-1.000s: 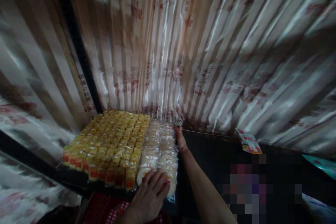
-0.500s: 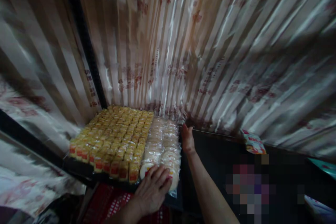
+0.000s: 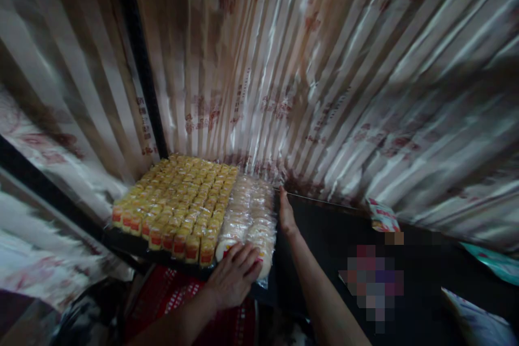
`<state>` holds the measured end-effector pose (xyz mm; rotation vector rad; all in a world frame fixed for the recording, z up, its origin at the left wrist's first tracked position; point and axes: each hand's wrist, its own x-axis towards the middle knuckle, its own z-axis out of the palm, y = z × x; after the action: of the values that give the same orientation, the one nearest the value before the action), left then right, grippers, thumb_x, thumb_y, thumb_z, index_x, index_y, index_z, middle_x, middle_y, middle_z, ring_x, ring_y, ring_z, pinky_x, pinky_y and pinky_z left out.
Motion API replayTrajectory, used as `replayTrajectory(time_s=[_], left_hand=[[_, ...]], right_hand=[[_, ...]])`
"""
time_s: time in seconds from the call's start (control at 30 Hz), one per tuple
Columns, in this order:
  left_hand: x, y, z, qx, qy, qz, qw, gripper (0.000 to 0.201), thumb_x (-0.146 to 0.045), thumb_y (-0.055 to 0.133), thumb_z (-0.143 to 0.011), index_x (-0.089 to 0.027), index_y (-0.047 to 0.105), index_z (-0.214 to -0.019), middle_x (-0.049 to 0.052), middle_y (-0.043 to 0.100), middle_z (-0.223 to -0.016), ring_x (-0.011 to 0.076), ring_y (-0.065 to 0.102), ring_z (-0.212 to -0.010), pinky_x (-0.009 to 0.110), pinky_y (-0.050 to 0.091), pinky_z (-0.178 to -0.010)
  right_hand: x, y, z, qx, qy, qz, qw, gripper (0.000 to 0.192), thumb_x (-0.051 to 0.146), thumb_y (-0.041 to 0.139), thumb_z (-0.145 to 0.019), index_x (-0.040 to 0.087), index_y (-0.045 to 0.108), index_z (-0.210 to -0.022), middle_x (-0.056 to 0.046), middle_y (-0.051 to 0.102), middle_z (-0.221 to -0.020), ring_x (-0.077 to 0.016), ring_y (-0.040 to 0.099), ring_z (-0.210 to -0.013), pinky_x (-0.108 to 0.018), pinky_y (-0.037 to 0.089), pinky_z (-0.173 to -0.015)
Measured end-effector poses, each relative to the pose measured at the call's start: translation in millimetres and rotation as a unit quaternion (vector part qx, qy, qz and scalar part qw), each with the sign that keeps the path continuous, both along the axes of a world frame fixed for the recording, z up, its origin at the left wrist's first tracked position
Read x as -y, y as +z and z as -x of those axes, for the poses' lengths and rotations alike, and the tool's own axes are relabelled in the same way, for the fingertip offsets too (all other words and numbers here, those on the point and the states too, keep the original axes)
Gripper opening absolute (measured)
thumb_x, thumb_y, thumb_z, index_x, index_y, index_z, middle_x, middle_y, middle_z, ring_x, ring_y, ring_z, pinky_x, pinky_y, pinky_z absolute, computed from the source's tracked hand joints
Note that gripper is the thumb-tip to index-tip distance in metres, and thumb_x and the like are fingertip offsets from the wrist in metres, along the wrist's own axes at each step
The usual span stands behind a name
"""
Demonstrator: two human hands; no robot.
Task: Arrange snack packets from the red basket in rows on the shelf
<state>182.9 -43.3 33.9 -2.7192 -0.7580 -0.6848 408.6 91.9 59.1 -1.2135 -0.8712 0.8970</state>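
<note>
Two rows of round, pale, plastic-wrapped cakes (image 3: 247, 216) stand on the black shelf (image 3: 320, 221). My left hand (image 3: 235, 273) lies flat against their front end, fingers stretched out over the wrapping. My right hand (image 3: 287, 213) is upright along the right side of the rows near the back, its fingers straight. Whether its palm touches the wrapping I cannot tell. Directly left of the pale rows sits a block of small yellow wrapped cakes (image 3: 186, 200) with red-orange labels, packed in several rows.
A printed plastic curtain (image 3: 275, 81) hangs behind the shelf, beside a black post (image 3: 141, 59). On the right lie a small red-and-white packet (image 3: 383, 216), a teal packet (image 3: 492, 262) and a pale package (image 3: 478, 319). A red basket (image 3: 162, 303) stands below the front edge.
The view has shifted slightly, so the shelf sits a little higher in the picture. My right hand has turned more edge-on beside the pale rows; my left hand stays on their front.
</note>
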Motion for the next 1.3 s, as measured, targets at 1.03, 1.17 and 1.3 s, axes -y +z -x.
replayTrajectory(time_s=[1.03, 1.17, 1.3], left_hand=[[2, -7.2, 0, 0.001, -0.001, 0.028, 1.0, 0.035, -0.031, 0.044, -0.089, -0.021, 0.053, -0.121, 0.006, 0.046, -0.137, 0.0238, 0.03, -0.133, 0.043, 0.014, -0.112], [3, -6.5, 2, -0.006, -0.005, 0.041, 0.999, 0.036, -0.031, 0.045, -0.089, -0.026, 0.051, -0.124, 0.005, 0.05, -0.133, 0.0223, 0.032, -0.132, 0.044, 0.014, -0.112], [11, -7.2, 4, -0.022, 0.008, 0.057, 0.998, 0.045, -0.023, 0.04, -0.091, -0.026, 0.037, -0.137, 0.006, 0.035, -0.146, 0.0216, 0.021, -0.138, 0.043, 0.017, -0.112]], right_hand=[[77, 49.4, 78, 0.472, 0.128, -0.075, 0.869, 0.054, 0.048, 0.036, -0.089, 0.023, 0.042, -0.137, 0.001, 0.024, -0.151, -0.0215, 0.016, -0.141, -0.044, 0.011, -0.116], [149, 43.7, 70, 0.399, 0.045, -0.074, 0.913, 0.048, 0.047, 0.038, -0.089, 0.024, 0.053, -0.129, -0.002, 0.035, -0.146, -0.0236, 0.026, -0.138, -0.044, 0.02, -0.115], [216, 21.0, 58, 0.392, -0.017, -0.049, 0.919, 0.045, 0.047, 0.042, -0.088, 0.021, 0.059, -0.12, -0.007, 0.042, -0.142, -0.025, 0.033, -0.134, -0.047, 0.025, -0.113]])
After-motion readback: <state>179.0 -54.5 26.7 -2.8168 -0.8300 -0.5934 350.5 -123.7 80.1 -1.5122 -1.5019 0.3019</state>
